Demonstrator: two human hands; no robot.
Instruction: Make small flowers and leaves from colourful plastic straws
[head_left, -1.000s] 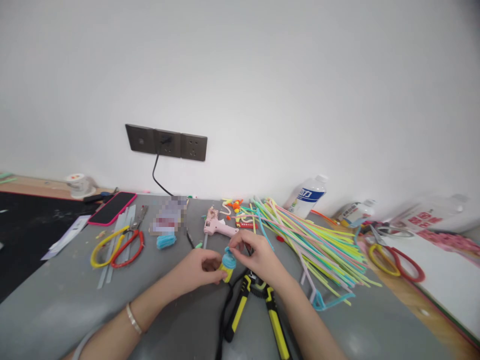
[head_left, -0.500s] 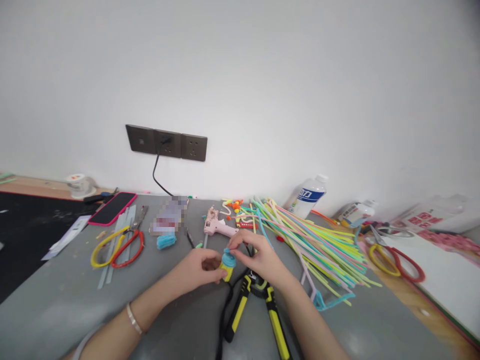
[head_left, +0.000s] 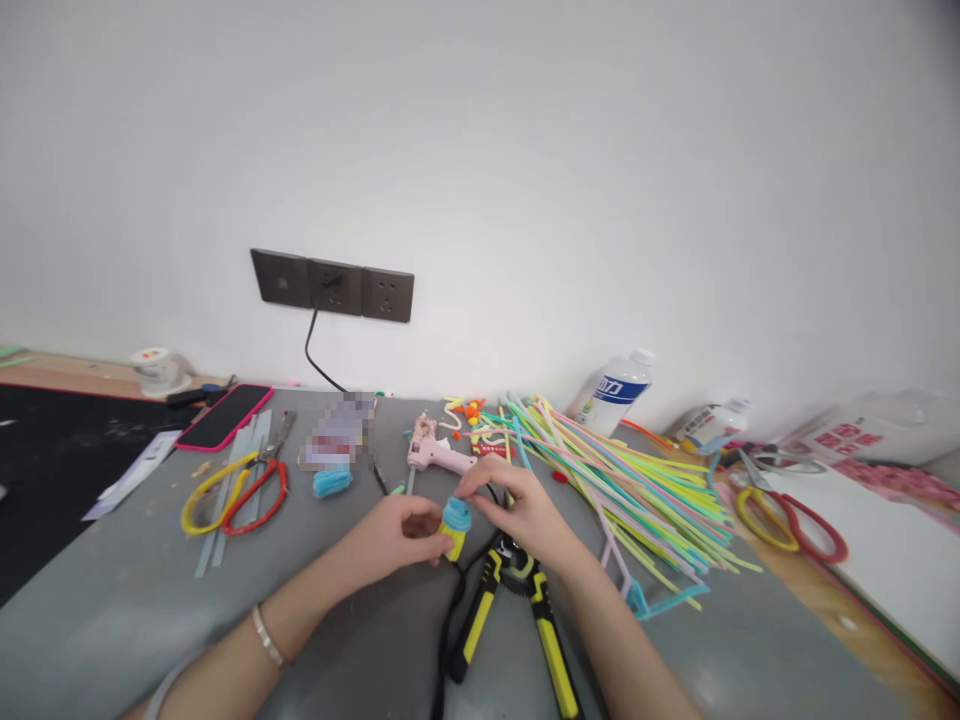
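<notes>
My left hand [head_left: 409,532] is closed round a small figure wound from pipe cleaners, with a yellow lower part [head_left: 454,542] and a blue coiled top [head_left: 456,514]. The fingers and thumb of my right hand [head_left: 510,500] pinch at the upper right of that blue coil; the fingertips partly hide what they grip. Just below my right hand lie black-and-yellow pliers [head_left: 516,570] with their handles spread. Behind both hands rests a pink hot glue gun [head_left: 435,450] with a clear glue stick in it.
A pile of coloured pipe cleaners [head_left: 637,480] spreads to the right, before a bottle [head_left: 616,392]. Red-and-yellow scissors lie left [head_left: 241,492] and right [head_left: 795,522]. A phone [head_left: 227,417] and a blue bundle [head_left: 332,483] are at left. A black cable [head_left: 445,640] runs toward the front edge.
My right fingers have shifted very slightly at the top of the figure. The blue end that stuck up there now lies lower against the coil. My left hand keeps its hold.
</notes>
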